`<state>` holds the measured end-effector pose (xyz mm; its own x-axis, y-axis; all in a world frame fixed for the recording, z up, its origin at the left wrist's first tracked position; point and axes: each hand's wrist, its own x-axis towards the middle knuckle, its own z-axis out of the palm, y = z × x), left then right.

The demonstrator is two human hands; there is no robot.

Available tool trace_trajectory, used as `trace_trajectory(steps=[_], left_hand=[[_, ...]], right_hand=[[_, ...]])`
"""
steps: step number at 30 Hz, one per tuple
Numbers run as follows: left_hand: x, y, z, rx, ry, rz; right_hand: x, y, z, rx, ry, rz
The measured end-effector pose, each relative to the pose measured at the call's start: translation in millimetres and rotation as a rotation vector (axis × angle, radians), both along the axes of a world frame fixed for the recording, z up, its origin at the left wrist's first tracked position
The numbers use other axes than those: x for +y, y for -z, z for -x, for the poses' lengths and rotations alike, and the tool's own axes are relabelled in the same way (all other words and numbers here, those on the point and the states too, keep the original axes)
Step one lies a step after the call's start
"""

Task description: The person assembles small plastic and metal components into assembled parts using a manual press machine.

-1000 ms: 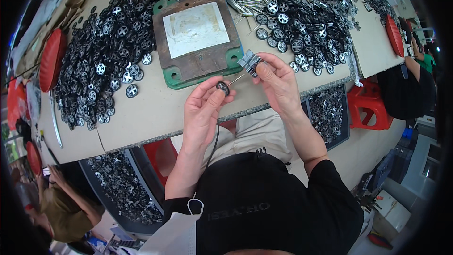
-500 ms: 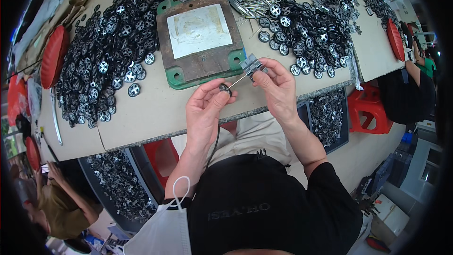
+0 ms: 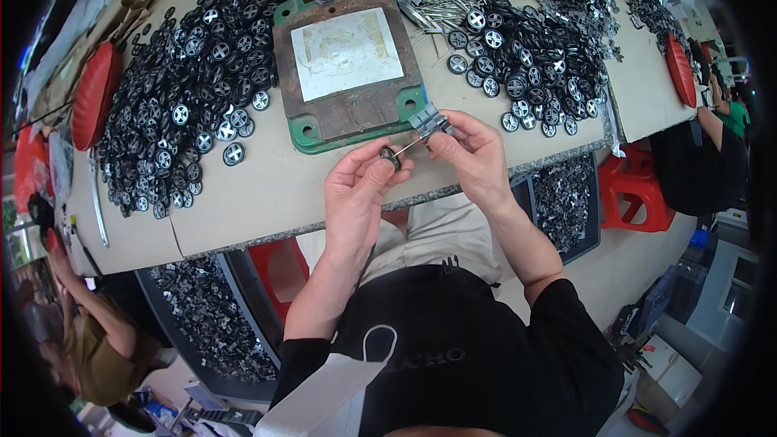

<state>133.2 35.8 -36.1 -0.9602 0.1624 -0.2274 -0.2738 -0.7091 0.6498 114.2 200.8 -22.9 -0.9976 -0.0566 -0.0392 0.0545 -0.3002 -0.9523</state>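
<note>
My left hand [image 3: 356, 186] pinches a small black toy wheel [image 3: 391, 157] fixed on the end of a thin metal axle [image 3: 409, 146]. My right hand [image 3: 476, 150] holds a small grey plastic part [image 3: 426, 121] at the axle's other end. Both hands hover just above the near edge of the worktable [image 3: 267, 194], in front of a green-framed metal press base [image 3: 348, 65] with a pale plate on top.
Large heaps of black wheels lie left [image 3: 186, 89] and right [image 3: 526, 65] of the press base. Loose metal axles [image 3: 441, 0] spill from a clear bag at the back. Red stools [image 3: 635, 190] and bins of parts [image 3: 202, 324] sit below the table. Another person [image 3: 89, 348] sits at lower left.
The hands stay close together with the wheel and axle; the view has shifted slightly, and the hands have barely moved.
</note>
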Motion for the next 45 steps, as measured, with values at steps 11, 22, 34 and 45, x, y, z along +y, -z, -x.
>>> trace_trajectory(steps=[11,22,34,45], left_hand=[[2.5,-0.6,-2.5,0.077,-0.03,0.162],[4.0,-0.2,3.0,0.087,-0.061,0.276],[-1.3,1.3,9.1,0.065,0.093,0.06],[-8.4,10.6,19.7,0.035,0.181,-0.168]], right_hand=[[13.4,0.3,7.2,-0.171,-0.184,0.109],[2.6,4.9,2.7,0.054,-0.156,-0.203],[-8.5,-30.7,0.5,0.387,0.001,-0.909],[56.8,-9.4,51.8,0.485,0.0,-1.56]])
